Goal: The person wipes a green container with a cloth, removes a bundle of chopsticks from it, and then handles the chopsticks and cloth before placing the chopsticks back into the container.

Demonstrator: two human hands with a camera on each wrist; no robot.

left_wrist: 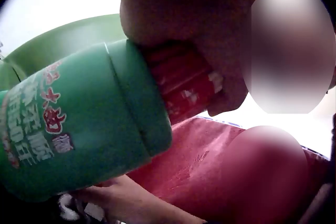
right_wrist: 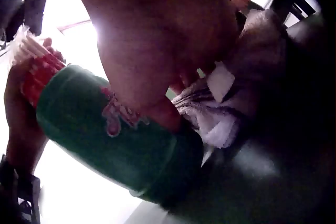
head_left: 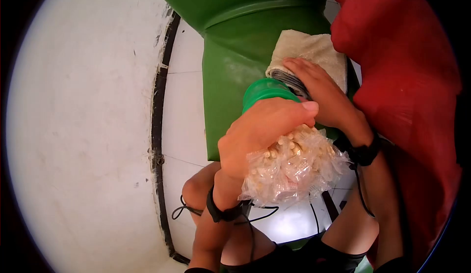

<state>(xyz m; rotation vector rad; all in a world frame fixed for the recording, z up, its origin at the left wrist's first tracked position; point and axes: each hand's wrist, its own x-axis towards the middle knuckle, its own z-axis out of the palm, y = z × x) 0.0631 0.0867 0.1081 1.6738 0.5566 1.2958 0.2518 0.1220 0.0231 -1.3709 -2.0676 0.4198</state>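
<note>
My left hand point(head_left: 260, 125) grips a bundle of thin sticks in clear wrappers point(head_left: 299, 165), its crinkled ends toward me. In the left wrist view the bundle's red-printed part point(left_wrist: 191, 90) enters the mouth of a green plastic jar point(left_wrist: 79, 124) with red and white lettering. The jar lies tilted, mostly hidden behind my left hand in the head view. My right hand point(head_left: 319, 94) rests beside the jar, fingers stretched over a folded beige cloth point(head_left: 316, 49). In the right wrist view its thumb point(right_wrist: 163, 113) lies against the jar's side.
A green padded seat point(head_left: 228, 111) is under the jar and cloth. Red fabric point(head_left: 407, 91) hangs along the right. To the left stands a white wall point(head_left: 83, 125) with a dark strip point(head_left: 159, 106) at its foot. Bare knees and black cords point(head_left: 255, 214) are nearest.
</note>
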